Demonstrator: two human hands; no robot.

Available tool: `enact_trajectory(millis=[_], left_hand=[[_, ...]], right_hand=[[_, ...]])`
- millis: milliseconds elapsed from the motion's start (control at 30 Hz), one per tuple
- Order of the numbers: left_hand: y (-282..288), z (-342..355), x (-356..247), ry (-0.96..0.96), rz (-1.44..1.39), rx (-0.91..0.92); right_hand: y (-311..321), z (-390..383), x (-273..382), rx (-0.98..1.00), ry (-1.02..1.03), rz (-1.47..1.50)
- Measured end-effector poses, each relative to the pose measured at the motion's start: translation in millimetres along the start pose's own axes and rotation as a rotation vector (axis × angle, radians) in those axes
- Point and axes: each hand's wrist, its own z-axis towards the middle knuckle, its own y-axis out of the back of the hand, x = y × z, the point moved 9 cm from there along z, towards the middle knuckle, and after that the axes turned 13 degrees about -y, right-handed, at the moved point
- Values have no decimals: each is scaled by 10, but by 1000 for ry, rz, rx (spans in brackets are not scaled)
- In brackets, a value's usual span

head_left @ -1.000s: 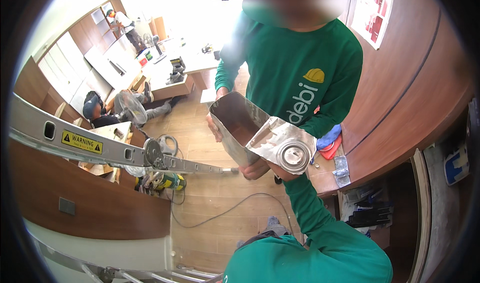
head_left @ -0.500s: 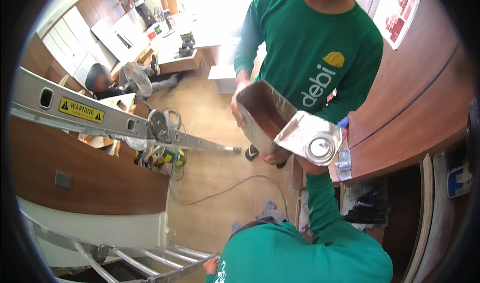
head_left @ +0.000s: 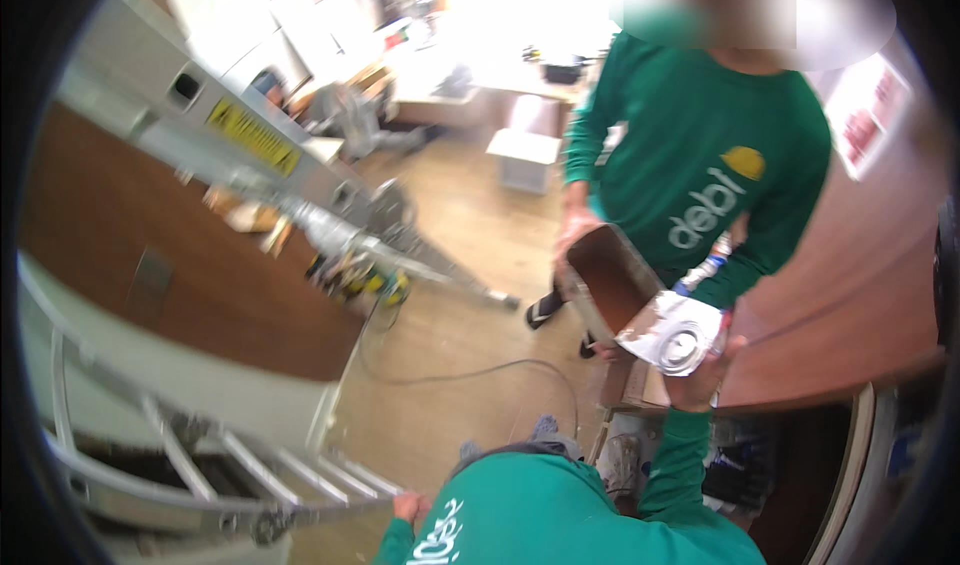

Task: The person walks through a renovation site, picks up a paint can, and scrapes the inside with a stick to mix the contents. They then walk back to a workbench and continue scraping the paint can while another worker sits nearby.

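where right grip (head_left: 697,383) sits, tin (head_left: 622,290) adjoining, leftward

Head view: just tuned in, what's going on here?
A green-shirted co-worker holds an opened rectangular metal can, tilted with its mouth toward the camera and its lid bent outward. The wearer's right hand is under it, near the lid; the left hand is at the metal ladder in the lower left.

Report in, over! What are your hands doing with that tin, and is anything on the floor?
Left hand at ladder rail. Right hand at capped end of metal tin. Co-worker's hand on its opposite end. Cable across floor.
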Motion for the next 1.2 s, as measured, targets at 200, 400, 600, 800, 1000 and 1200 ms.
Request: enact_trajectory(millis=[200,400,600,800,1000,1200], left_hand=[[-73,64,203,127,-150,-20],[-176,-114,362,189,-136,-29],[-225,-280,420,217,-150,-62],[-260,-455,440,245,-149,-100],[-337,-525,471,247,-191,-114],[-482,-699,460,246,-232,-150]], right_hand=[[197,-65,-229,61,-146,73],[298,-23,-288,-128,-211,-60],[363,65,-390,-178,-240,-44],[275,113,-652,-52,-400,-118],[348,107,-897,-38,-421,-278],[292,128,-1120,35,-529,-307]])
